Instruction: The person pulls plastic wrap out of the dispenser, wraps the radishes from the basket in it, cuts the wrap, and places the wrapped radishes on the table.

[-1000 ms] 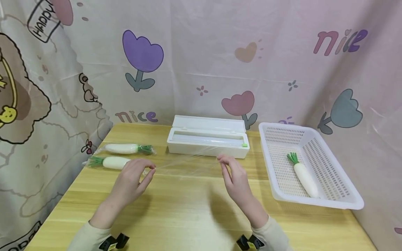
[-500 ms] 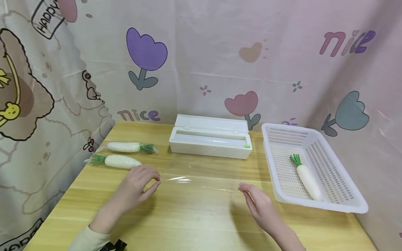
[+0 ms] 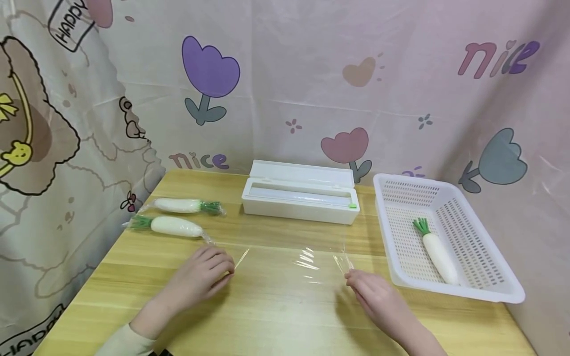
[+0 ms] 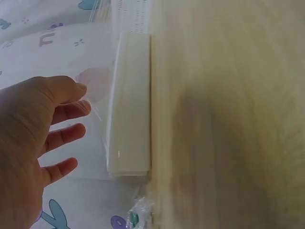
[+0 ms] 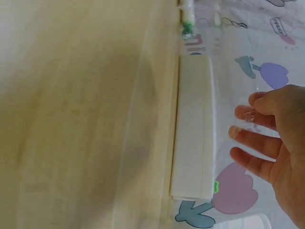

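A clear sheet of plastic wrap (image 3: 285, 262) stretches between my two hands, low over the wooden table. My left hand (image 3: 202, 272) pinches its left corner between thumb and index finger, the other fingers loosely bent in the left wrist view. At the opposite corner, my right hand (image 3: 378, 294) pinches the wrap, which bunches into creases there. Behind the sheet stands a long white wrap dispenser box (image 3: 300, 207), its lid (image 3: 303, 173) raised and a roll visible inside. Two film-wrapped white radishes (image 3: 175, 226) with green tops lie left of the box, just beyond my left hand.
To the right stands a white perforated plastic basket (image 3: 483, 232) holding one white radish (image 3: 440, 258) with a green top. A patterned curtain (image 3: 285, 59) hangs behind the table and along its left side. The wooden table (image 3: 276, 326) extends toward me.
Both hands have come nearer to me and lower, drawing the wrap away from the box. My right hand has also moved rightward, so the sheet is spread wider.
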{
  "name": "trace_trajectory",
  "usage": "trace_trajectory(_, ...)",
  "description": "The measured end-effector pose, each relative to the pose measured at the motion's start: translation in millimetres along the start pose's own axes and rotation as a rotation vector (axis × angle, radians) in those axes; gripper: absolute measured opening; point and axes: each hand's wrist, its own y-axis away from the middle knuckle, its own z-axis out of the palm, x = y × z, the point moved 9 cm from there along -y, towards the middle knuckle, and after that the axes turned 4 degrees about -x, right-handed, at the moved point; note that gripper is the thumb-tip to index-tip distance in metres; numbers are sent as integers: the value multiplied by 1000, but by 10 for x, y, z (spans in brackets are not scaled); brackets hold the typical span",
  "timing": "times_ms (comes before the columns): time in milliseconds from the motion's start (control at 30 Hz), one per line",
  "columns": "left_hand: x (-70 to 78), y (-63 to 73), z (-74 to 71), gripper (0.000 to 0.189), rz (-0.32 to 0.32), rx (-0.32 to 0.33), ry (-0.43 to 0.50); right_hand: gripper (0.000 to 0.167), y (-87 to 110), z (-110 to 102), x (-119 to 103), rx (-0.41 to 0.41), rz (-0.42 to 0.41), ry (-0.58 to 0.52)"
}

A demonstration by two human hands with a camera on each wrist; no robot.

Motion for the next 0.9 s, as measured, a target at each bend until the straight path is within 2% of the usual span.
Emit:
trace_trajectory(67,19,11,25,15,11,-5,-12,44,25,58,-10,-45,-1,27)
trace_trajectory(133,29,25,88,4,17,-38,-32,46,42,122,-19,-92,-1,41)
trace_trajectory(267,18,46,300,16,-25,-211,-72,19,84,270,-9,-196,5,54)
trace_trajectory(367,-1,81,472,17,-88,-382,-65,31,129,388,22,-303,34,50)
trace_trajectory(500,-21,147,592,31,-145,-523,-25,36,172,503,55,-429,81,29)
trace_trajectory(700,-45,235,589,47,-197,-589,45,45,243,568,84,-557,88,-17)
trace_trajectory(900,-60,386,596,61,-248,-644,127,66,386,531,117,-583,23,-42)
